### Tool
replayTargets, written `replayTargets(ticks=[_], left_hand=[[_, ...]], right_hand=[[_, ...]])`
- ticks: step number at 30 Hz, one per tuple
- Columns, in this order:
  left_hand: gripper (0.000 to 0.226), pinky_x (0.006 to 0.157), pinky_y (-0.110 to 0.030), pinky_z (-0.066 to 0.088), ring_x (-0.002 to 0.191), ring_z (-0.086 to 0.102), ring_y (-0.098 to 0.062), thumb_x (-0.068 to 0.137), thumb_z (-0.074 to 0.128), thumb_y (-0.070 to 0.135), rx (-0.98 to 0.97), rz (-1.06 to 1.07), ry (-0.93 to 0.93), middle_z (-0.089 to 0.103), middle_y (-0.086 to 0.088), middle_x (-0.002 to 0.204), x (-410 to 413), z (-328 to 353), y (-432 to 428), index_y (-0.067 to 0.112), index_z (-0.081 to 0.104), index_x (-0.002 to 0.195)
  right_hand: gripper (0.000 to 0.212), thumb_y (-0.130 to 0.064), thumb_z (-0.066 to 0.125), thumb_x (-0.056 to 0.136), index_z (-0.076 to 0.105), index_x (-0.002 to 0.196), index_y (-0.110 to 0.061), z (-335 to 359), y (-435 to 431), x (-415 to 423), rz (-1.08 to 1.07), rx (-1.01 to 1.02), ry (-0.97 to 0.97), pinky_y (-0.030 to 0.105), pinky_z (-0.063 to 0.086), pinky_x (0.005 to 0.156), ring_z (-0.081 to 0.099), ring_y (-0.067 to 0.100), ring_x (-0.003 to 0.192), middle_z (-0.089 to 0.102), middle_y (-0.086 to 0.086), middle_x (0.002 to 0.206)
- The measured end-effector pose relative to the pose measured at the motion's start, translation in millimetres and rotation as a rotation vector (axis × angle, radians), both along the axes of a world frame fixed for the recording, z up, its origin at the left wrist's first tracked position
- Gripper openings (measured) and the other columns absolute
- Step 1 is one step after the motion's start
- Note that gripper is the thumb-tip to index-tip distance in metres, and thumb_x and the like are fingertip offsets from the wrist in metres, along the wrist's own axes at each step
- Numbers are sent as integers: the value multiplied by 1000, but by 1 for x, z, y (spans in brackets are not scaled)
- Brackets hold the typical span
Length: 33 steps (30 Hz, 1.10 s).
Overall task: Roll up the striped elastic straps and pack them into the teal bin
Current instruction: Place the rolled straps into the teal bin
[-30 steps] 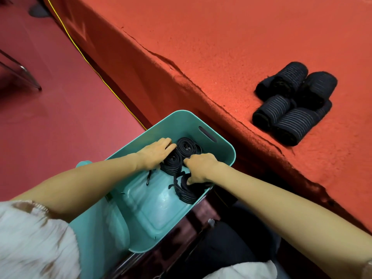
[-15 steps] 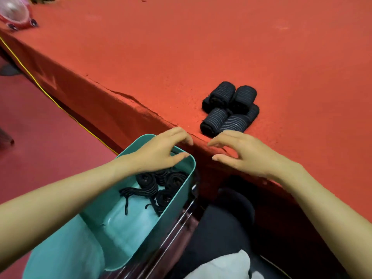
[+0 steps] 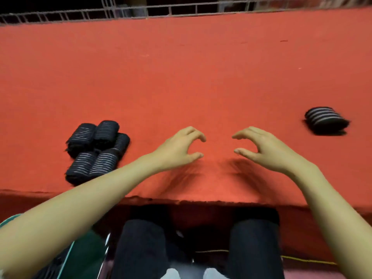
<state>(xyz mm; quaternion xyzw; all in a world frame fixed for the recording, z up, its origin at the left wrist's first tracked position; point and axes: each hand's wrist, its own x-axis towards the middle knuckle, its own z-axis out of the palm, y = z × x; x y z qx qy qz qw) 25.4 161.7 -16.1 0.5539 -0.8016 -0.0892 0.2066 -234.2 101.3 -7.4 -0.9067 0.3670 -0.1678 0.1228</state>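
Broad red felt-covered table (image 3: 181, 77), a pale wire grid fence (image 3: 181, 9) along its far edge, darkness beyond.

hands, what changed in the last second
The left hand and right hand lifted off the coiled straps in the teal bin, moved up to the red table and now hover over it, grip empty. The pile of rolled straps on the table has not moved.

left hand (image 3: 177, 151), right hand (image 3: 263, 150), empty, fingers curved
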Motion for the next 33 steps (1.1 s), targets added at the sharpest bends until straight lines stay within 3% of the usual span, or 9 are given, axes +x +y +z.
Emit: replayTargets(ticks=[8, 12, 19, 23, 25, 27, 30, 33], left_hand=[[35, 96, -26, 36, 111, 51, -22, 82, 69, 20, 147, -120, 16, 52, -8, 117, -130, -17, -103, 13, 58, 114], [38, 91, -23, 36, 111, 53, -24, 84, 68, 23, 230, -121, 78, 55, -12, 119, -194, -24, -142, 9, 56, 118], [50, 101, -34, 43, 114, 56, -25, 89, 63, 30, 535, 61, 510, 57, -11, 126, -277, -37, -214, 7, 48, 131], [53, 92, -34, 47, 95, 53, -22, 93, 58, 27, 732, 165, 849, 53, -9, 110, -306, -35, -238, 4, 39, 137], [56, 90, -32, 46, 106, 52, -23, 95, 55, 25, 796, 183, 946, 50, -12, 121, -314, -37, -245, 0, 33, 140], [55, 85, -27, 47, 118, 51, -24, 97, 52, 25, 851, 175, 1008, 48, -14, 134, -318, -43, -250, -2, 32, 141], [46, 89, -30, 48, 118, 55, -22, 97, 51, 26, 854, 169, 1032, 54, -12, 132, -323, -48, -252, 1, 41, 133], [70, 98, -41, 48, 112, 58, -25, 84, 65, 35, 759, 241, 1048, 53, -12, 131, -312, -46, -246, 5, 30, 137]], right_hand=[[40, -31, 68, 86, 58, 122, -16, -15, -45, -137, -389, 69, 9, 37, 37, 104, 49, 22, 118, 55, 5, 121], [47, -34, 56, 94, 47, 134, -11, -32, -75, -177, -660, 88, -80, 37, 28, 110, 39, 29, 129, 46, 13, 136], [54, -38, 42, 99, 30, 145, -11, -42, -137, -207, -977, 242, -481, 41, 24, 113, 33, 36, 134, 34, 22, 144], [56, -41, 42, 99, 33, 143, -7, -46, -169, -211, -1031, 371, -500, 39, 29, 109, 39, 36, 132, 40, 24, 143], [53, -40, 42, 99, 37, 139, -7, -47, -177, -209, -1037, 373, -459, 41, 30, 109, 42, 35, 131, 46, 22, 140], [47, -37, 46, 97, 41, 134, -8, -46, -179, -206, -1034, 368, -459, 39, 33, 106, 47, 33, 126, 52, 18, 134], [38, -33, 54, 93, 47, 124, -13, -48, -172, -202, -982, 387, -543, 33, 39, 91, 55, 27, 110, 59, 11, 117], [28, -31, 58, 92, 49, 114, -17, -55, -160, -194, -885, 424, -634, 31, 41, 82, 56, 20, 96, 59, 4, 104]])
